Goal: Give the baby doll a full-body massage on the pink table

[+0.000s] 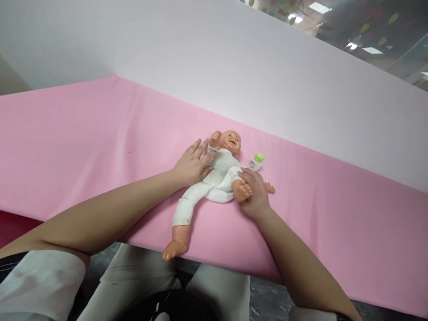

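A baby doll point(219, 171) in a white cloth body lies on its back on the pink cover. One of its legs stretches toward the table's front edge, and the other is bent up. My left hand point(194, 165) rests along the doll's side and raised arm, its fingers stretched out and slightly spread. Around the doll's bent leg, behind the foot point(242, 191), curls my right hand point(257, 192); part of its palm and fingers is hidden. A small white bottle with a green cap point(257, 161) lies just beyond my right hand.
The pink cover point(83, 133) spreads over the table to both sides, with a few creases. A white wall point(200, 58) rises behind it, with glass at the upper right. My legs are below the table's front edge.
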The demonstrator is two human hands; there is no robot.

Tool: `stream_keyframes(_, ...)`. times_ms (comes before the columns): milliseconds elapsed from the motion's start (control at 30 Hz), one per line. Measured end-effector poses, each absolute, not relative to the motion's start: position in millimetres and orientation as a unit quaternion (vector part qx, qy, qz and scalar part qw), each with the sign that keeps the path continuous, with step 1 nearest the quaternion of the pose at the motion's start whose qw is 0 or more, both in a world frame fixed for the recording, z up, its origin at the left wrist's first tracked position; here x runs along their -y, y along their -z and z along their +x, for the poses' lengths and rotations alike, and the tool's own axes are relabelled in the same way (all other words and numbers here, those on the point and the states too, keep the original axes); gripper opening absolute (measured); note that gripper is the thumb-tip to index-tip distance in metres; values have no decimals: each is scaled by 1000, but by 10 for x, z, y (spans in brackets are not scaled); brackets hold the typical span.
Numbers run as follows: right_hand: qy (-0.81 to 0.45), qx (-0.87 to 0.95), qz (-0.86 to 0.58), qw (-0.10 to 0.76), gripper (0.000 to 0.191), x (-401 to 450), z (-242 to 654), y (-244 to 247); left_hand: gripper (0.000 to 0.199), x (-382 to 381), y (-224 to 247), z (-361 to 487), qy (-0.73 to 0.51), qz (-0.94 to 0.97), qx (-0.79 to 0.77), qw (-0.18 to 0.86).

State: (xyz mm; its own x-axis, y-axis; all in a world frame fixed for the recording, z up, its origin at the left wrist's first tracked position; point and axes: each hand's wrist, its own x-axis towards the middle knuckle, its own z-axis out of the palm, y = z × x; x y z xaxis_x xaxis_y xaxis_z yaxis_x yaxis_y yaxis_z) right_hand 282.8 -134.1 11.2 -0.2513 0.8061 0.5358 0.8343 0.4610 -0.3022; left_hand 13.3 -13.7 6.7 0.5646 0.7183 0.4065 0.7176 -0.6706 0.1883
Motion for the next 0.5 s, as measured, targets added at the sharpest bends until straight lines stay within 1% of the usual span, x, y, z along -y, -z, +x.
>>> stream_keyframes(100,38,821,-468,324,68,1411,2674,-191,52,135,-75,142,-193,918,-346,-11)
stream_keyframes(200,57,839,-453,296,76,1447,2547,-253,53,112,-83,155,-139,943,-301,-20)
stream_keyframes(267,73,840,-458,283,79,1449,2497,-264,55,98,-82,163,-125,949,-287,-28)
stream_keyframes(333,95,837,-456,286,74,1445,2473,-262,56,93,-77,165,-132,948,-288,-31)
stream_keyframes(400,129,837,-434,309,68,1449,2469,-268,55,91,-72,154,-156,939,-305,-18)
stream_keyframes(500,171,846,-361,353,63,1492,2470,-320,60,58,-71,105,-203,912,-353,43)
